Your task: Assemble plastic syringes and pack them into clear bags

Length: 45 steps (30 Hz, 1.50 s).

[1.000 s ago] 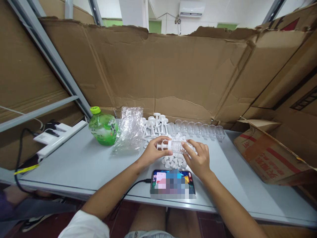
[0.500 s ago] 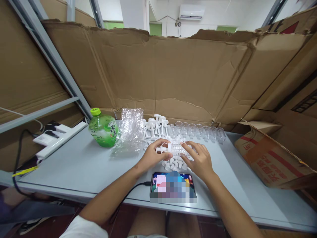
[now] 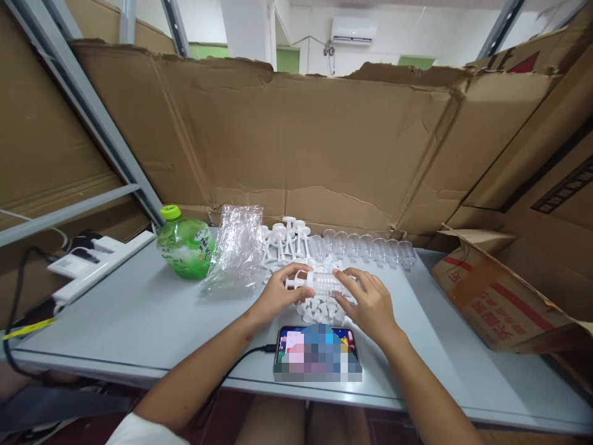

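Observation:
Between my two hands lies a clear ribbed plastic cylinder (image 3: pixel 328 283), held level, with a white collar and a white nozzle-like end on its left. My left hand (image 3: pixel 282 289) pinches the white end between thumb and fingers. My right hand (image 3: pixel 370 303) grips the clear right part with thumb and fingertips. Below it is a pile of small white plastic pieces (image 3: pixel 319 310). Behind stand several white plunger-like parts (image 3: pixel 288 238) with round discs. A row of clear ribbed cylinders (image 3: pixel 370 247) stretches to their right.
A phone (image 3: pixel 317 352) with a cable lies near the front edge of the grey table (image 3: pixel 185 334). Left are a green drink bottle (image 3: pixel 185 247), a clear plastic bag (image 3: pixel 236 247) and a power strip (image 3: pixel 102 272). An open cardboard box (image 3: pixel 495 296) sits right; cardboard walls (image 3: pixel 296 136) rise behind.
The view has shifted slightly, so everything sits a little further left. Both hands keep the same hold on the clear cylinder.

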Available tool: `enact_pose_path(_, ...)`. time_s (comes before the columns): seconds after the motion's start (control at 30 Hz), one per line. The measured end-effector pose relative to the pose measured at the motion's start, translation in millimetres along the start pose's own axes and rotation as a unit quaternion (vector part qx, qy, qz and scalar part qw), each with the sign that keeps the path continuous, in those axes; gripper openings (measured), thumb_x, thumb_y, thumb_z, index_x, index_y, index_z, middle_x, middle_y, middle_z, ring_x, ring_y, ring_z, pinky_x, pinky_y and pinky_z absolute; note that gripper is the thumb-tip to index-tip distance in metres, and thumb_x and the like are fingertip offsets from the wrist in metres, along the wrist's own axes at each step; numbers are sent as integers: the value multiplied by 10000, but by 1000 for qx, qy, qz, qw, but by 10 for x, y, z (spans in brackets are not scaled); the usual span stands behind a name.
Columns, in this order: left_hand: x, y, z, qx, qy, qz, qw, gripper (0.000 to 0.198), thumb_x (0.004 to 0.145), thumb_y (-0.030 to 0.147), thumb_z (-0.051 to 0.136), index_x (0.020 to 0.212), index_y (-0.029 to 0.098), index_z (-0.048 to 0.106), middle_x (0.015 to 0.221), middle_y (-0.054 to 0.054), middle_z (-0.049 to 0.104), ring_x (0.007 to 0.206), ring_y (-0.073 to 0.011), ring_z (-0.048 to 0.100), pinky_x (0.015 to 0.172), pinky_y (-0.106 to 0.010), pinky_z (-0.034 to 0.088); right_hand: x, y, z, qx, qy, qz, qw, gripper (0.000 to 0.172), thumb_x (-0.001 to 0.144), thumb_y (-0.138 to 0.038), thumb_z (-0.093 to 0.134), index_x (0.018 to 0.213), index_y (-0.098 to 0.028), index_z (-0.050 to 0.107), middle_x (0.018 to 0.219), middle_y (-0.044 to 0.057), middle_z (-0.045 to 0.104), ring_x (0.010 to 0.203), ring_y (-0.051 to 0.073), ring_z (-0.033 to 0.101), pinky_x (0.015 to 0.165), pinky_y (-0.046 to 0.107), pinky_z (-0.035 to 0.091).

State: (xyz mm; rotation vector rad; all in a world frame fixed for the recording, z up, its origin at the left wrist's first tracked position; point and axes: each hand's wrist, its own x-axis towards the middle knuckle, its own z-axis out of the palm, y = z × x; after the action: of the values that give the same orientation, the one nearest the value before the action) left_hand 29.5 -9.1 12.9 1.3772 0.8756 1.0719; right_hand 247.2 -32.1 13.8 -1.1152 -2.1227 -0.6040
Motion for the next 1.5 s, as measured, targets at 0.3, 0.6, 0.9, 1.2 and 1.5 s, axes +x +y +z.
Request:
enact_pose_path(0.3, -2, -36, 5, 20, 10, 17, 1000, 398, 642, 290, 745, 972, 188, 548, 949, -16, 566, 695, -99, 579, 576, -201, 472, 7, 31, -6, 12, -31, 16, 999, 319, 826, -290, 584, 1136, -213, 591, 997, 89, 644, 848, 209, 596, 677, 306, 453)
enact_pose_path(0.6, -9, -99, -84, 241, -32, 194, 950, 385, 688, 278, 722, 1039, 211, 580, 1106, -70, 597, 1040, -198, 568, 886, -336, 479, 20, 26, -32, 129, -128, 46, 982, 446, 797, -462, 587, 1148, -188, 573, 909, 85, 658, 805, 239, 595, 702, 372, 418)
enact_pose_path(0.9, -57, -57, -156, 316, -69, 294, 899, 386, 698, 311, 718, 1046, 193, 597, 1086, -93, 641, 1032, -202, 592, 908, -331, 467, 31, 31, -32, 307, -179, 89, 930, 453, 760, -446, 644, 1145, -223, 560, 993, 62, 630, 874, 196, 597, 754, 308, 475)
enact_pose_path(1.2, -36, -68, -33, 138, -20, 35, 990, 409, 645, 350, 744, 1001, 190, 623, 1059, -67, 633, 977, -208, 598, 758, -265, 508, -8, -11, 24, 42, -53, -59, 996, 306, 833, -261, 567, 1136, -213, 586, 903, 90, 635, 735, 210, 563, 617, 330, 403)
enact_pose_path(1.5, -72, -70, -2, 225, -36, 107, 968, 456, 649, 363, 741, 1054, 193, 621, 1058, -71, 639, 934, -204, 610, 818, -319, 512, 14, 5, -38, 205, -151, 41, 966, 392, 802, -363, 590, 1167, -227, 552, 1006, 75, 637, 861, 213, 610, 735, 328, 474)
